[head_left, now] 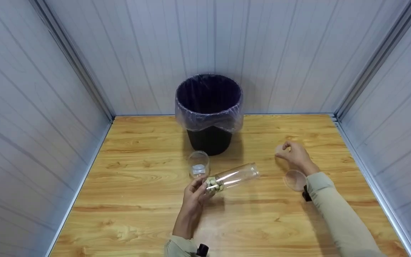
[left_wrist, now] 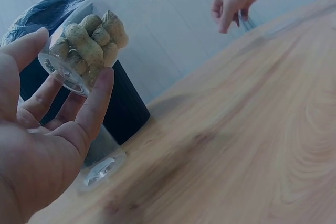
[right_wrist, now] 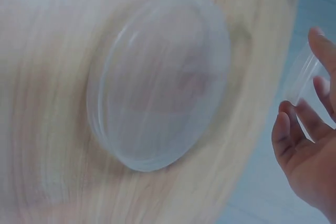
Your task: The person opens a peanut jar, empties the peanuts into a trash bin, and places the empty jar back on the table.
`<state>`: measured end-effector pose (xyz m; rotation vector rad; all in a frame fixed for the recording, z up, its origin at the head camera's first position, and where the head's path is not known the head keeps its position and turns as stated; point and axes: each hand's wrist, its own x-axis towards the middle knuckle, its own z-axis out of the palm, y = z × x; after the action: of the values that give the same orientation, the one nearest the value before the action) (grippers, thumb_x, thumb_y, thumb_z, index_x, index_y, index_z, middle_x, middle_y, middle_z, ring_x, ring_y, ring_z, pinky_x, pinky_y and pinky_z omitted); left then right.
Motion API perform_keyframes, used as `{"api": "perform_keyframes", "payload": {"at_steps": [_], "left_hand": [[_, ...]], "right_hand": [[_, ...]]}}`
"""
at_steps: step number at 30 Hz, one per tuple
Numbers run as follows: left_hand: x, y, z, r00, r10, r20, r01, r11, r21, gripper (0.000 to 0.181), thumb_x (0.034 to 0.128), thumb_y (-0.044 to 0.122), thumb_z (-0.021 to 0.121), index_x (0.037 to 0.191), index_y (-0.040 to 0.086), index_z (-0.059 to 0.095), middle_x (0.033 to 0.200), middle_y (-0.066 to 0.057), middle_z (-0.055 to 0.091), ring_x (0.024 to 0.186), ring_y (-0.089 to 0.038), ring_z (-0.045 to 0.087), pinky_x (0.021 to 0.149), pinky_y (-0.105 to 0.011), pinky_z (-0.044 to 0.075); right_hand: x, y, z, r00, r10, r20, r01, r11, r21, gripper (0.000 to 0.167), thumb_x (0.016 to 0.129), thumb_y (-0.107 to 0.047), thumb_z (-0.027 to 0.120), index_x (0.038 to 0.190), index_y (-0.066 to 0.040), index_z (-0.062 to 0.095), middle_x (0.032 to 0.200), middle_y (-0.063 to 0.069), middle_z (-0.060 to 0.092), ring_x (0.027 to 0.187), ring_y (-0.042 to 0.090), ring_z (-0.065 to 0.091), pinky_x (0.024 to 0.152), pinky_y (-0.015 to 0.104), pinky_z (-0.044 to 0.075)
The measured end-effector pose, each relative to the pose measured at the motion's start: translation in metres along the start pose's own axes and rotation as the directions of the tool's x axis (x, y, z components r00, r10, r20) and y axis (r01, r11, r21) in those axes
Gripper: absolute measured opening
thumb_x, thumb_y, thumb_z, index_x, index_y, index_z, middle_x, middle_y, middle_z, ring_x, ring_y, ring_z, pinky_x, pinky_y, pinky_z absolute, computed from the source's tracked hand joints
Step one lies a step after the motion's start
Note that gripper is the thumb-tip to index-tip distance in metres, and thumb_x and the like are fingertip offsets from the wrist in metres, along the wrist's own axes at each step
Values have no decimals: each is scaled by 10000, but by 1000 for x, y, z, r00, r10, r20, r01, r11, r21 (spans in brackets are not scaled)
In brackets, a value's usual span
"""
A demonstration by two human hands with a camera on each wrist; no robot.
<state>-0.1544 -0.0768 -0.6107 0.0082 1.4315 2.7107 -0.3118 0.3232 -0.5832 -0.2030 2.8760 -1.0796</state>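
Observation:
My left hand [head_left: 192,200] grips the base of a clear plastic jar [head_left: 239,175], tilted with its mouth to the right. Peanuts in their shells [left_wrist: 86,43] lie at the jar's bottom end. Off to the right, my right hand [head_left: 296,155] pinches a small clear lid [right_wrist: 304,74] above the table. Near the right forearm, a larger clear round lid [head_left: 295,180] lies on the table. A second clear container [head_left: 198,165] stands just behind my left hand, with a pale shape seen in it.
A black bin [head_left: 209,140] lined with a purple translucent bag stands at the back middle of the wooden table [head_left: 130,200]. Pale panel walls [head_left: 148,53] close off the left, back and right sides.

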Motion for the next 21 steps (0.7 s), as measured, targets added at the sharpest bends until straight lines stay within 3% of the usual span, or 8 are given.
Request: {"api": "perform_keyframes", "payload": {"at_steps": [9, 15, 21], "left_hand": [[-4, -1, -2, 1000, -7, -20, 7, 1000, 9, 407, 947, 55, 596, 1268, -154, 457, 1092, -113, 546, 933, -191, 603, 813, -381, 568], [-4, -2, -3, 999, -24, -25, 25, 999, 28, 429, 942, 52, 599, 1282, -156, 442, 1094, -117, 524, 931, -188, 593, 819, -395, 565], [-5, -2, -4, 1000, -17, -14, 17, 999, 37, 441, 950, 50, 588, 1297, -169, 427, 1091, -121, 523, 921, -190, 595, 798, -383, 572]], "right_hand": [[13, 17, -2, 997, 81, 15, -81, 997, -17, 356, 880, -315, 729, 964, -61, 493, 862, 117, 477, 545, 176, 368, 509, 346, 360], [8, 24, 1, 996, 88, 8, -88, 994, -61, 356, 883, -316, 723, 988, -44, 520, 945, 140, 523, 743, 274, 480, 629, 396, 419], [7, 31, 8, 996, 85, 21, -81, 988, -132, 360, 863, -344, 735, 991, -59, 558, 914, 129, 569, 753, 274, 520, 628, 398, 434]]}}
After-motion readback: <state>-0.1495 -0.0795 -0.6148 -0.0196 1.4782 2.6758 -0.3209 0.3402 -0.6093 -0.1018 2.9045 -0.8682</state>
